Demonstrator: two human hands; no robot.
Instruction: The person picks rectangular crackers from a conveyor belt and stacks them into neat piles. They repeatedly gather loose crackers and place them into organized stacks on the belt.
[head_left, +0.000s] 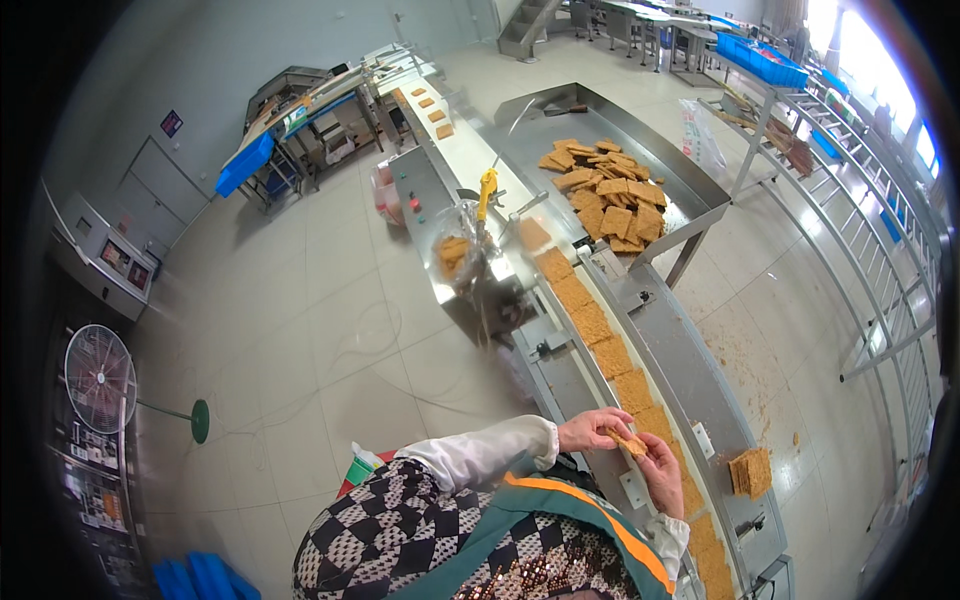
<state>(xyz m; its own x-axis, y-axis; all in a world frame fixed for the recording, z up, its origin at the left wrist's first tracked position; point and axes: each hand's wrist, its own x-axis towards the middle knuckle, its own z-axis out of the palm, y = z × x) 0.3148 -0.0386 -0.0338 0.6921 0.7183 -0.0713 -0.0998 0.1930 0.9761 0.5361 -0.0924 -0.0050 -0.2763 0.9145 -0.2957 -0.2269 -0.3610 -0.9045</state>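
Observation:
Between my two hands is a square golden-brown crisp slab (628, 442), held a little above the conveyor. My left hand (596, 430) pinches its left end, and my right hand (661, 471) grips the other end. Beneath them a row of similar slabs (611, 355) lies nearly edge to edge along the white conveyor belt (666, 384). To the right of my right hand, a short stack of slabs (750, 474) rests on the conveyor's metal side plate (697, 375). My right hand hides part of the row.
A steel tray table (517, 127) beyond the conveyor carries a heap of slabs (611, 191). A yellow-handled tool (487, 193) stands over the belt by a clear bag (454, 255) of pieces. A metal rack (832, 225) is at right, a standing fan (100, 379) at left.

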